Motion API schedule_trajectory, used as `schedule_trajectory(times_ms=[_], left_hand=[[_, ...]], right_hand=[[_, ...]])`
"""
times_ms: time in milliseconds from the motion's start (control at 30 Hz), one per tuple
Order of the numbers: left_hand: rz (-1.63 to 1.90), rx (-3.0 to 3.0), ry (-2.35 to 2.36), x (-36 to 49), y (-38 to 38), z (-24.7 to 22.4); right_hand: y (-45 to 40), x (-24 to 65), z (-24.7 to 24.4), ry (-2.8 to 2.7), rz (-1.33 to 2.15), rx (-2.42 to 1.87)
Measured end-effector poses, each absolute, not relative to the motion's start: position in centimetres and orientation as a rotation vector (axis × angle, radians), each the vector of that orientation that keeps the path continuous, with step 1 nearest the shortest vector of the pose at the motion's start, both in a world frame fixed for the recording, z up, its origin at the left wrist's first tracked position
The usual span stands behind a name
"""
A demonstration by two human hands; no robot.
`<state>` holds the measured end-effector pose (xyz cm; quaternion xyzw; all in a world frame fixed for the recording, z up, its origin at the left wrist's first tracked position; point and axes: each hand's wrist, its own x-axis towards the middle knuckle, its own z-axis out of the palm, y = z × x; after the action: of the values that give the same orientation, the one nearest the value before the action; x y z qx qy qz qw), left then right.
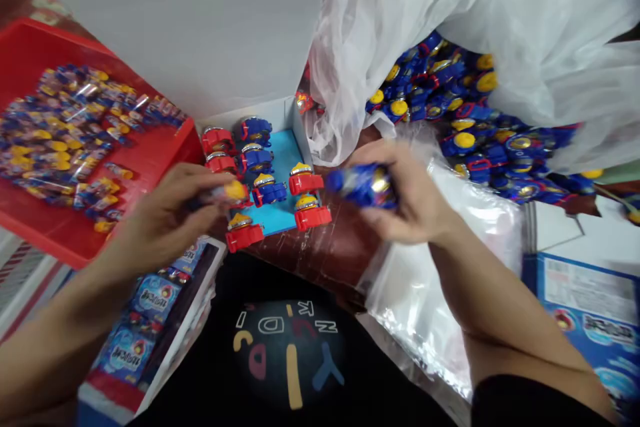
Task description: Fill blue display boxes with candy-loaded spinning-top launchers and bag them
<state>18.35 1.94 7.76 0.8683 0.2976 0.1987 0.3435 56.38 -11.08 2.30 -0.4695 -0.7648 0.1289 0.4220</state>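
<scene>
My left hand (167,213) pinches a small tube with a yellow cap (234,191), over the left side of a shallow blue-lined box (285,147). In that box stand several red toys (313,217) and blue toys (270,191) with silver and yellow tops. Right of the box, my right hand (407,203) is closed around a blue toy (367,185), blurred by motion. A red bin (165,147) full of small yellow-capped tubes (60,140) is at the left. More blue toys (465,113) lie heaped at the upper right.
White plastic bags (365,33) hang around the heap. Clear plastic bags (440,287) lie under my right forearm. Printed blue packaging (590,320) is at the lower right. A box of blue packets (155,297) stands at the lower left.
</scene>
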Motion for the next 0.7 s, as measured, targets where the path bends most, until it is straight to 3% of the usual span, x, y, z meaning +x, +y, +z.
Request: schedule_trajectory(times_ms=[133,267,400,567,633,700], left_hand=[[0.423,2.075,0.594,21.8,-1.0,7.8],[0.383,1.999,0.641,21.3,-1.6,7.7],[0.327,2.015,0.662,21.2,-1.9,7.9],[0.517,2.248,0.501,21.2,-2.3,7.6],[0.644,2.402,0.395,21.0,-2.5,7.1],[0.792,2.584,0.273,20.9,-2.7,6.4]], right_hand=[[-10.4,49.6,5.5,-2.116,0.193,-1.120],[-10.3,49.3,6.3,-2.238,-0.088,-1.210],[-10.8,49.3,6.6,-2.315,-0.149,-1.207],[-11.3,47.9,6.9,-2.376,-0.248,-1.171],[-11.3,47.4,7.1,-2.358,-0.068,-1.205],[-11.1,47.1,7.4,-2.234,0.447,-1.246]])
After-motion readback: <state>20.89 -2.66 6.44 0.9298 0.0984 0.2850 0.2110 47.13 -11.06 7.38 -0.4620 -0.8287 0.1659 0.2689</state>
